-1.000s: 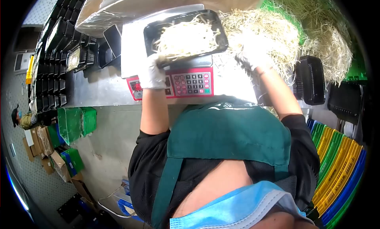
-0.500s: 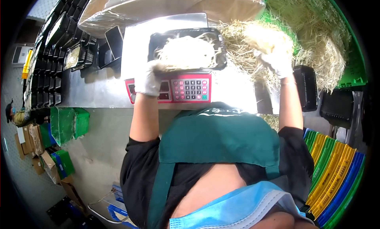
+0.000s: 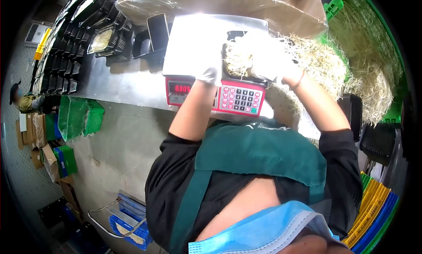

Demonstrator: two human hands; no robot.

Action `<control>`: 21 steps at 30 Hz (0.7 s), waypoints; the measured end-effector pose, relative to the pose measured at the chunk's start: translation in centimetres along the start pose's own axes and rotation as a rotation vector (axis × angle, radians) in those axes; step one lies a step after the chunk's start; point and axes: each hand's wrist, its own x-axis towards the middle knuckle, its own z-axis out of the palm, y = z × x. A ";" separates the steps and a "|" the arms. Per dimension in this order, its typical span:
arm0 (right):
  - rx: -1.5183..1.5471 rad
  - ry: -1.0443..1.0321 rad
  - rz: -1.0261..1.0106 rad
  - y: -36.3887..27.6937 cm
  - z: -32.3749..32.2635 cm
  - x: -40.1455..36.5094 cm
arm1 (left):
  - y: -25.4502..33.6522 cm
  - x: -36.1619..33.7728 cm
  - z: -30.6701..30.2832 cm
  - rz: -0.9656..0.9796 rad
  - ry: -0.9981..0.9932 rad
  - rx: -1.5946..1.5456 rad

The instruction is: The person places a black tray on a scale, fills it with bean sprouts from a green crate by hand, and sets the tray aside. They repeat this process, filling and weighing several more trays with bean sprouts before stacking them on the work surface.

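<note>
A black plastic tray [image 3: 246,80] of pale bean sprouts [image 3: 237,60] rests on the metal plate of a red-framed scale [image 3: 224,109]. My left hand [image 3: 210,73], in a white glove, is closed at the tray's left edge; glare washes out its fingertips. Over the sprouts in the tray lies my right hand [image 3: 270,67], also gloved, with its fingers curled down into them. Bright light hides part of that hand and the tray's far side. Loose sprouts [image 3: 318,56] lie heaped just right of the tray.
Left of the scale stand a phone-like dark slab [image 3: 158,32] in a black tray and a filled tray [image 3: 103,41]. Stacked black trays [image 3: 66,56] line the far left. A plastic-lined box [image 3: 220,3] stands behind, a green crate [image 3: 393,109] at right.
My right hand has moved left from the loose heap onto the sprouts in the tray. My left hand stays by the tray's left side. The view has shifted, and red digits now show.
</note>
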 end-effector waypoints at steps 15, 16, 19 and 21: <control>-0.173 -0.425 0.368 3.3 -5.5 -3.3 | 4.2 0.7 7.8 0.275 -0.800 1.811; -0.095 -0.271 0.201 3.7 -6.1 -3.7 | 5.6 0.7 8.6 0.199 -0.960 1.867; 0.031 -0.128 0.132 3.6 -9.9 -4.7 | 1.8 1.5 2.5 0.111 -0.818 1.192; 0.340 0.020 0.191 3.7 -11.9 -6.4 | 3.7 0.8 1.2 0.351 -0.687 1.158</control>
